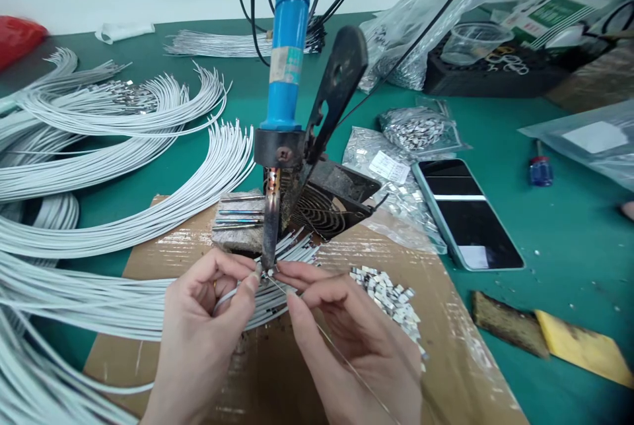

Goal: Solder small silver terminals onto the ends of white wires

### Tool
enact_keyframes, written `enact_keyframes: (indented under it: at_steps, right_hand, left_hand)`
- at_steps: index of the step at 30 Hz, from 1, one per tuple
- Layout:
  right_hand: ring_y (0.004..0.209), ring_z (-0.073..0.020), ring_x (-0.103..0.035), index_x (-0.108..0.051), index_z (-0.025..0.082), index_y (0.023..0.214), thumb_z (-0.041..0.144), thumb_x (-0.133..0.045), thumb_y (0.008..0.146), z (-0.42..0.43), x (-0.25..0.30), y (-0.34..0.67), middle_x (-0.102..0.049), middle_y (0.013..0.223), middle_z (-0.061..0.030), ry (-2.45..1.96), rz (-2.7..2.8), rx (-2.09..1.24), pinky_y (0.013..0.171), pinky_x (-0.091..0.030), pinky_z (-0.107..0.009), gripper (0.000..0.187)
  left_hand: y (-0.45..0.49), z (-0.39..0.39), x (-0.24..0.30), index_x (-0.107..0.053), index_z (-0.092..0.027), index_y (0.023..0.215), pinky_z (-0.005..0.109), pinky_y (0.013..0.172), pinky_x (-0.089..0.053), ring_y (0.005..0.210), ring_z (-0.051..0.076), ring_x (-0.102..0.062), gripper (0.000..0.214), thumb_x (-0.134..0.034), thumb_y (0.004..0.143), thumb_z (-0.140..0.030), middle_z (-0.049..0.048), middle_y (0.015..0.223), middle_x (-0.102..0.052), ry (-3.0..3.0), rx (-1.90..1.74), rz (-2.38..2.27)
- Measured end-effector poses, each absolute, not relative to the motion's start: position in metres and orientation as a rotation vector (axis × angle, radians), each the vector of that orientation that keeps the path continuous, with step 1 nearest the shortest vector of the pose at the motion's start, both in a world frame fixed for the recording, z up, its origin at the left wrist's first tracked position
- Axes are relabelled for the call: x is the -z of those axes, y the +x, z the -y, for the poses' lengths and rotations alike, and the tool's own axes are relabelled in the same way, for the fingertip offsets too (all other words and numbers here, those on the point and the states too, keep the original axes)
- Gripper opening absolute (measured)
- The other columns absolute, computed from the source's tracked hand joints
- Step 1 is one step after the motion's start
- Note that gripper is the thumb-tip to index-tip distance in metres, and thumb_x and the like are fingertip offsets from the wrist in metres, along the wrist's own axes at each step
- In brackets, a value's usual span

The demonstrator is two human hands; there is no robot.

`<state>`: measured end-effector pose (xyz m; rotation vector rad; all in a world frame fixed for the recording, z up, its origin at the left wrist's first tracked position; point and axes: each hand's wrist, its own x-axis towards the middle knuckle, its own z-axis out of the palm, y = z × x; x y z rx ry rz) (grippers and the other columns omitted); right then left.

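Left hand (203,319) pinches a wire (225,298); right hand (361,339) grips a thin strand (341,356) slanting away toward the iron tip (270,240) between them.

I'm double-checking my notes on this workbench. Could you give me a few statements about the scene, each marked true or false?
1. The soldering iron has a blue handle. True.
2. The left hand rests on a phone. False: it holds a white cable near the iron's tip; the phone lies off to the right.
3. The right hand pinches a thin wire. True.
4. The yellow strip lies on the cardboard. False: it lies on the green table, right of the cardboard.
5. A heap of small metal pieces lies on the cardboard. True.
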<state>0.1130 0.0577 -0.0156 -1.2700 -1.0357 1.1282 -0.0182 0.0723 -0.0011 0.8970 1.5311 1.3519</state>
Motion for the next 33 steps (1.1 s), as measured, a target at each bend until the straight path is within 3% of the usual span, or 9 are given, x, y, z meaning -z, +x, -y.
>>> enact_keyframes:
  at_steps: [33]
  right_hand:
    - [0.099,-0.0161,-0.081,-0.07,0.027,0.079,0.016,-0.073,0.092,-0.0582,0.0203,0.1137,-0.084,0.106,0.0,-1.246,1.11,-1.025,0.088,-0.06,-0.022,0.018]
  left_hand:
    - [-0.0198,-0.0707,-0.0001,-0.077,-0.023,0.065,0.008,0.066,-0.056,0.067,0.007,-0.075,0.018,-0.082,0.072,-0.008,-0.0049,0.075,-0.078,0.917,-1.355,-1.521]
